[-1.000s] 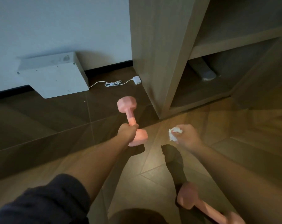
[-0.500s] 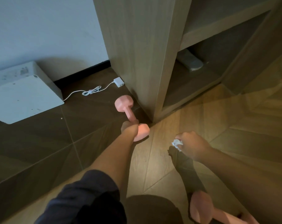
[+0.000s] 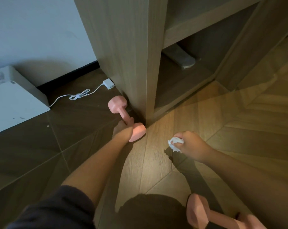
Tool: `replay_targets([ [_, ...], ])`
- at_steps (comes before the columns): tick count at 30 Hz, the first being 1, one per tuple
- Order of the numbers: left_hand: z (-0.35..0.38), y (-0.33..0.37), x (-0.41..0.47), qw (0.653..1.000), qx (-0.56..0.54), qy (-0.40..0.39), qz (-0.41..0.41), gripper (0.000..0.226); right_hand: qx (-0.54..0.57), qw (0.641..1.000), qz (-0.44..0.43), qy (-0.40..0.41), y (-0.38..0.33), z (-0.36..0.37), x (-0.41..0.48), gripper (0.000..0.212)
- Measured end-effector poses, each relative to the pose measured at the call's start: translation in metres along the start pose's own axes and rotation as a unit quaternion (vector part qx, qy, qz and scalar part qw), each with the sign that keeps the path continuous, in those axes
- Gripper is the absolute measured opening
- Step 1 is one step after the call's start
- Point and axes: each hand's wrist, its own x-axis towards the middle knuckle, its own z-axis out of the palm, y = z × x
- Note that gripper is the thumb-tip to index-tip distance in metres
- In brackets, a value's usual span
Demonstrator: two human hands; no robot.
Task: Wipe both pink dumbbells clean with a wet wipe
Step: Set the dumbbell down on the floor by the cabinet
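Gripping the handle of a pink hex-ended dumbbell (image 3: 117, 104), the left hand (image 3: 122, 131) sat at the centre of the frame with its fingers curled round the bar, so that one head showed above the hand and the other just right of it. That dumbbell lay tilted close against the front corner of a tall wood-grain cabinet (image 3: 126, 47); whether it touched the floor could not be told. The right hand (image 3: 192, 144), right of centre and apart from the left, pinched a crumpled white wet wipe (image 3: 174, 143) between curled fingers and thumb, above the lit wooden plank floor (image 3: 156, 162). A second pink dumbbell (image 3: 197, 210) lay at the lower right edge of the frame, well apart from the first and partly hidden by the right forearm. At the left, on dark floor tiles (image 3: 32, 146), stood a white boxy unit (image 3: 11, 103), and a thin white cable (image 3: 78, 96) ran from it to a small white adapter (image 3: 108, 83) beside the cabinet. A dark sleeve (image 3: 57, 210) covered the left upper arm at the lower left.
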Motion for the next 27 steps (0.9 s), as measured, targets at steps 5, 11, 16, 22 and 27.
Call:
replay_targets([
  [5, -0.009, -0.027, -0.023, 0.959, 0.172, -0.069, 0.213, 0.058, 0.016, 1.0, 0.008, 0.003, 0.004, 0.0, -0.003, 0.012],
  [11, -0.002, -0.013, -0.019, 0.947, 0.193, -0.031, 0.255, 0.053, 0.007, 1.0, -0.003, 0.002, 0.003, -0.001, -0.008, 0.013],
  [16, 0.0, -0.007, -0.014, 0.955, 0.186, -0.027, 0.228, 0.054, 0.008, 1.0, 0.004, -0.002, 0.006, -0.006, -0.016, 0.013],
  [22, 0.0, 0.004, -0.008, 0.963, 0.184, -0.012, 0.198, 0.053, 0.004, 1.0, 0.011, 0.005, 0.017, -0.013, -0.026, 0.013],
  [27, 0.0, 0.004, -0.007, 0.956, 0.215, -0.011, 0.199, 0.05, -0.011, 1.0, 0.007, -0.008, 0.019, -0.011, -0.031, 0.014],
])
